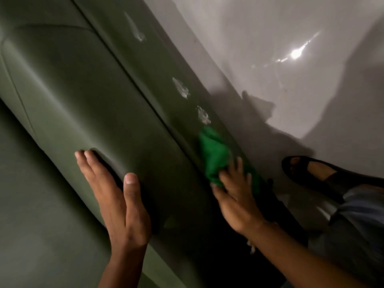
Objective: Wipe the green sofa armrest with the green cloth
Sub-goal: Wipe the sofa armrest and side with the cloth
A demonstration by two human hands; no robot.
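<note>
The green sofa armrest (158, 65) runs diagonally from the top left down to the lower right. Three whitish smears (181, 87) lie along its top. A bright green cloth (214, 150) is bunched on the armrest just below the lowest smear. My right hand (236, 196) presses flat on the cloth's near end, fingers spread over it. My left hand (116, 194) rests flat on the inner cushion (72, 96) beside the armrest, fingers together, holding nothing.
A pale glossy floor (291, 38) lies to the right of the armrest, with a bright light reflection. My foot in a black sandal (324, 173) stands on the floor close to the armrest. The sofa seat (31, 215) fills the lower left.
</note>
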